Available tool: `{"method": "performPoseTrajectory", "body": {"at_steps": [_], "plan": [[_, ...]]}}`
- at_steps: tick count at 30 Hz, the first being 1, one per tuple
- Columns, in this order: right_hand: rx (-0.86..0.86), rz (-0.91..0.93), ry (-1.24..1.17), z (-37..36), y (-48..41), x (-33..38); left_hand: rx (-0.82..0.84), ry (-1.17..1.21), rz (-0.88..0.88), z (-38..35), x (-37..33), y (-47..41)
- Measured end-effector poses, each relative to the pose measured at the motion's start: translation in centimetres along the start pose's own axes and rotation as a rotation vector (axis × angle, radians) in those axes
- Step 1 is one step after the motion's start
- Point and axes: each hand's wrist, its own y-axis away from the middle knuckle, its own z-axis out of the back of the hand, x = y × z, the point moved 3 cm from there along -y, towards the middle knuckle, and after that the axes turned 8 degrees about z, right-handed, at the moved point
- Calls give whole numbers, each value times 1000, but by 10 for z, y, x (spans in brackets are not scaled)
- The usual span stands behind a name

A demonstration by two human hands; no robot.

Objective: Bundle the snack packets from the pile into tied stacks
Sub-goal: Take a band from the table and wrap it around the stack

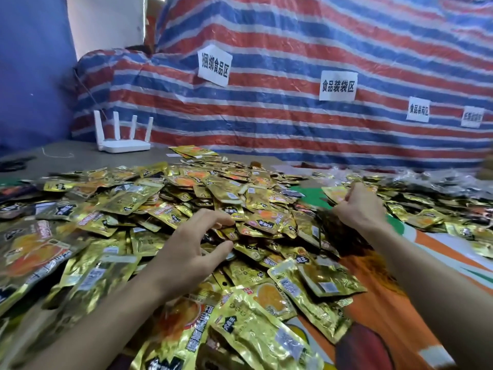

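A wide pile of gold snack packets (186, 198) covers the table from the left edge to past the middle. My left hand (192, 249) hovers over the middle of the pile with fingers and thumb spread and curved, holding nothing. Farther right and back, my right hand (357, 206) is curled, and its fingertips pinch the edge of a gold packet (334, 193) at the pile's right side. Large packets (266, 335) lie nearest me at the bottom of the view.
A white router (124, 145) with several antennas stands at the back left on the grey table (74, 158). A red, white and blue striped tarp (293, 116) with paper labels forms the back wall. An orange printed mat (394, 303) shows at the right, with darker packets (440, 182) beyond.
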Motion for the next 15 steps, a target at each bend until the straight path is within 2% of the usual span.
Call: {"method": "performPoseTrajectory", "body": {"at_steps": [2, 6, 10, 15], "plan": [[17, -51, 88, -11, 3, -13, 8, -17, -14, 0, 1, -1], [29, -68, 47, -24, 3, -26, 30, -23, -19, 0, 2, -1], [-2, -93, 122, -25, -2, -35, 39, -17, -22, 0, 3, -1], [-14, -22, 156, -32, -7, -43, 45, -38, -24, -1, 4, -2]]}}
